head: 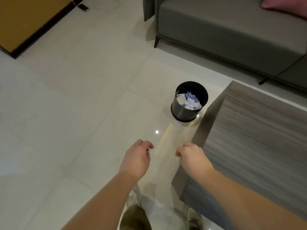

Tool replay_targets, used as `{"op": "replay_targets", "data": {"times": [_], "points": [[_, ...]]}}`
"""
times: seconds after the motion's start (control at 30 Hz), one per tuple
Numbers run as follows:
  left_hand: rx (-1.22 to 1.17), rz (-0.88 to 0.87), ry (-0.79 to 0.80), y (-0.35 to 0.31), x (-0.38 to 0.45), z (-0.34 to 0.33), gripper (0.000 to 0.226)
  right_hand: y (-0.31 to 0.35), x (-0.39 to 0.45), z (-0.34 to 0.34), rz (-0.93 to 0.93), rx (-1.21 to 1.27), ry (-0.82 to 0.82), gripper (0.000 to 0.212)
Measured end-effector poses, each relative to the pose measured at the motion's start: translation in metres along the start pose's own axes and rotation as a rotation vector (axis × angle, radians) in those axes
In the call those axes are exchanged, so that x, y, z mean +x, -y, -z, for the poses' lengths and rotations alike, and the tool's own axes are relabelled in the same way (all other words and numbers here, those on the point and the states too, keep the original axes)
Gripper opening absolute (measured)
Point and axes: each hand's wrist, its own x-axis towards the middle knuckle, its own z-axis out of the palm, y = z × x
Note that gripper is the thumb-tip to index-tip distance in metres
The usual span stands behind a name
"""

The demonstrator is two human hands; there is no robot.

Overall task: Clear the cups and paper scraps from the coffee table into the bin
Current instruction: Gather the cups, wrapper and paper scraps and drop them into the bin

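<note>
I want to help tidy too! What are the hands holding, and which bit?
Each hand, left hand and right hand, pinches a small white paper scrap in curled fingertips. Which part cannot be told.

Both hands' (135, 161) (193, 156) fingers curled, outstretched

I judge this a home living room. I see a grey upholstered sofa (232, 35) with a pink cushion (285, 4), a wood-grain coffee table (259, 130), pale glossy floor tiles (66, 97) and a small black waste bin (182, 112).
</note>
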Motion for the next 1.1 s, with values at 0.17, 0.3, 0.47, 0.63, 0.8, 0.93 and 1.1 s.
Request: {"op": "replay_targets", "data": {"times": [0.17,0.3,0.47,0.63,0.8,0.93,1.1], "points": [[0.026,-0.073,0.039,0.048,0.034,0.048,0.029,0.049,0.038,-0.006,-0.143,0.062,-0.017,0.031],[0.064,-0.085,0.051,0.084,0.058,0.09,0.03,0.094,0.065,-0.005,-0.182,0.124,-0.031,0.025],[0.074,-0.118,0.071,0.091,0.105,0.121,0.029,0.117,0.1,0.011,-0.222,0.219,-0.038,0.024],[0.124,-0.18,0.11,0.073,0.164,0.119,0.027,0.108,0.135,0.039,-0.271,0.306,-0.066,0.027],[0.182,-0.282,0.187,0.034,0.223,0.106,0.027,0.058,0.171,0.062,-0.363,0.372,0.044,0.035],[0.215,-0.289,0.281,-0.001,0.275,0.092,0.026,0.009,0.19,0.071,-0.479,0.458,-0.015,0.025],[0.21,-0.27,0.388,-0.05,0.328,0.07,0.024,-0.04,0.197,0.081,-0.632,0.55,-0.111,0.023]]}}
